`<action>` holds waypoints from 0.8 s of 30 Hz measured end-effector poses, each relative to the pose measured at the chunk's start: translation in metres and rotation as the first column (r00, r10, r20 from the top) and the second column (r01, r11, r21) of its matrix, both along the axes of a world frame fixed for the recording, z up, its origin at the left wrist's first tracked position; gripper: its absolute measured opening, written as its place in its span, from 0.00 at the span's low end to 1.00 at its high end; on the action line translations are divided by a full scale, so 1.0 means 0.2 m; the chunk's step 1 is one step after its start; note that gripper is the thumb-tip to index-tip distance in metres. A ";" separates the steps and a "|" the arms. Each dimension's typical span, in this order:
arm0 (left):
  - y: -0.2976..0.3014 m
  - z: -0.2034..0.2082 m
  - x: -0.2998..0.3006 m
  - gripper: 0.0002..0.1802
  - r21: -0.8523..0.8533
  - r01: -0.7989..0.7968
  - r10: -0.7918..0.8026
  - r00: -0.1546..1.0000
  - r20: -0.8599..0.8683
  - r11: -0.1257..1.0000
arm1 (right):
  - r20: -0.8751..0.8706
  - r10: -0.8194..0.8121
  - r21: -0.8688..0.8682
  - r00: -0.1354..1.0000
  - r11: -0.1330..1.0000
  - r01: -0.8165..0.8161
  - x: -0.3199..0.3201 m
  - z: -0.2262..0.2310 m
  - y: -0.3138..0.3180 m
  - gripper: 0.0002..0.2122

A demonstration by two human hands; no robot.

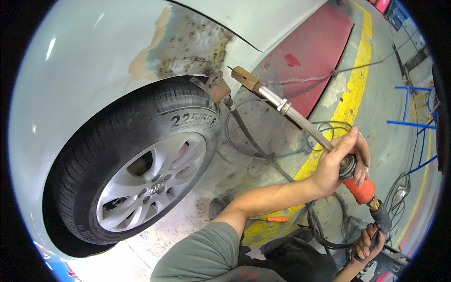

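My left hand [342, 157] is closed around the shaft of a slide-hammer dent puller [300, 120], at its round dark sliding weight. Behind the weight are an orange sleeve and a black pistol-type handle, where my right hand [368, 243] grips. The puller's brownish head ends in a thin pin that points at the light-coloured car fender [89, 61], apart from it. Above the wheel arch, a sanded patch [195, 44] shows bare metal with many dark spots. A brownish metal clamp [218, 88] with a black cable is on the arch edge beside the patch.
The tyre [89, 174] and silver alloy wheel [155, 188] fill the arch. Black cables [324, 225] lie on the floor near an orange-handled screwdriver [277, 219]. A red panel [300, 56] and yellow floor line [359, 70] are beyond. Blue frame bars [408, 123] stand at the right.
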State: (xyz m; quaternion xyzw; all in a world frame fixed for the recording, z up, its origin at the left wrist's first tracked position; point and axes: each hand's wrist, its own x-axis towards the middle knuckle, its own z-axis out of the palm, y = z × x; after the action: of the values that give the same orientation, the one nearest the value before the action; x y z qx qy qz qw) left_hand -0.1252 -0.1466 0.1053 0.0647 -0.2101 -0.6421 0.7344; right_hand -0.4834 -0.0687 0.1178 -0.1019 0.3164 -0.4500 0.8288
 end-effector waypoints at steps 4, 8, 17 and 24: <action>-0.04 0.05 0.04 0.34 -0.048 -0.038 0.036 0.998 -0.044 0.998 | -0.022 0.012 -0.053 1.000 0.999 -0.013 0.04 0.07 -0.11 0.16; -0.06 0.08 0.08 0.34 -0.040 -0.064 0.061 0.996 -0.066 0.997 | -0.071 0.042 -0.108 0.997 0.993 -0.050 0.09 0.12 -0.18 0.16; -0.08 0.09 0.10 0.33 -0.079 -0.081 0.076 0.995 -0.063 0.994 | -0.101 0.041 -0.142 0.994 0.988 -0.055 0.10 0.14 -0.23 0.16; -0.09 0.09 0.09 0.33 -0.096 -0.082 0.077 0.995 -0.059 0.992 | -0.092 0.060 -0.165 0.994 0.983 -0.075 0.06 0.14 -0.26 0.15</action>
State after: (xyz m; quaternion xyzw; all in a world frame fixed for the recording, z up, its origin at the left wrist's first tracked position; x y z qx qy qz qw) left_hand -0.1080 -0.1641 0.1232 0.0187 -0.2184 -0.6028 0.7672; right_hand -0.4718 -0.1214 0.1460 -0.2015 0.3093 -0.4419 0.8176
